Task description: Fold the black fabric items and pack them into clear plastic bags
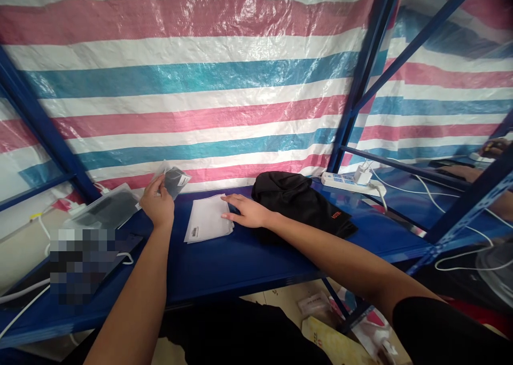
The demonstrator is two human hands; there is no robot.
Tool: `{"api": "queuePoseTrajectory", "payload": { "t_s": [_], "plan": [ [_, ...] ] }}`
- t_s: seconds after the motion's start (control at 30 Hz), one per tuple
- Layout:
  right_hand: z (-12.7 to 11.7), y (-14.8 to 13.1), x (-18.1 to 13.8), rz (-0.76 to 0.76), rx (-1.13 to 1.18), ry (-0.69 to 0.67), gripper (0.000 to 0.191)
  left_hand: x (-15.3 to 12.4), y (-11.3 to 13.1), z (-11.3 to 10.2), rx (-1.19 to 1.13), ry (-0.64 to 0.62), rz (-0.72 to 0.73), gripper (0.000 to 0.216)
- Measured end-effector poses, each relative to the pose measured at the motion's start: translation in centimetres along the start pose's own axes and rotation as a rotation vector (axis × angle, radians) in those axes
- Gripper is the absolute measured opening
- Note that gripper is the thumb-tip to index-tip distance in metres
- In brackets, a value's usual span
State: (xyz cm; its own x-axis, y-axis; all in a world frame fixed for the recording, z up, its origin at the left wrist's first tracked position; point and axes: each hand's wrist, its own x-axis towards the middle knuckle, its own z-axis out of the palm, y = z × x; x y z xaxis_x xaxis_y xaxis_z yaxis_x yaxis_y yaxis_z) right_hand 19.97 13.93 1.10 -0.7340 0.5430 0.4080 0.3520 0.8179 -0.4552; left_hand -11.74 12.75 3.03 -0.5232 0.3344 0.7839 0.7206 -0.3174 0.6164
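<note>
My left hand (pixel 158 198) is closed on a small clear plastic bag (pixel 176 181) with a dark item inside and a white label at its right end. It holds the bag above the blue shelf, near the striped sheet. My right hand (pixel 248 211) lies at the right edge of a stack of white packets (pixel 208 220), fingers stretched out and thumb apart, touching the stack. A small printed barcode marks the stack's lower left corner. Just beyond my right wrist is a folded black cloth (pixel 288 194) with small orange lettering.
Left of my left arm lie clear bags with dark contents (pixel 108 207) and white cables. A white power strip (pixel 352 183) with plugs sits at the back right. Blue metal posts (pixel 360 71) frame the shelf (pixel 224 271). Another person's hand (pixel 460 172) shows at far right.
</note>
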Motion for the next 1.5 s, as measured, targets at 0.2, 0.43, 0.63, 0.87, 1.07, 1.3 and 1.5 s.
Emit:
{"api": "queuePoseTrajectory", "payload": {
  "t_s": [0.2,0.43,0.63,0.87,1.07,1.3,1.5],
  "plan": [
    [1.7,1.8,1.3,0.155,0.443,0.242,0.095,-1.9,3.4,1.4,-0.413,-0.126,-0.072,0.019],
    [1.2,1.4,1.7,-0.111,0.327,0.253,0.132,-4.1,6.0,2.1,-0.83,-0.597,-0.243,0.018],
    [1.1,0.3,1.7,-0.246,0.19,0.222,0.051,-3.8,7.3,1.6,-0.76,-0.643,-0.17,0.036],
    [0.0,-0.8,1.4,-0.264,-0.129,0.543,0.039,-2.1,6.1,0.9,-0.908,-0.502,-0.37,0.06],
    [-0.5,0.4,1.3,-0.12,-0.344,0.537,0.024,-2.6,6.3,0.2,-0.488,-0.717,0.133,0.053],
    [-2.3,0.2,1.0,0.076,-0.354,0.423,0.041,-3.1,4.7,1.3,-0.286,-0.675,0.15,0.025],
    [-6.8,2.9,-0.6,0.303,-0.061,0.331,0.033,-3.0,4.2,1.2,-0.216,-0.652,0.241,0.022]
  ]
}}
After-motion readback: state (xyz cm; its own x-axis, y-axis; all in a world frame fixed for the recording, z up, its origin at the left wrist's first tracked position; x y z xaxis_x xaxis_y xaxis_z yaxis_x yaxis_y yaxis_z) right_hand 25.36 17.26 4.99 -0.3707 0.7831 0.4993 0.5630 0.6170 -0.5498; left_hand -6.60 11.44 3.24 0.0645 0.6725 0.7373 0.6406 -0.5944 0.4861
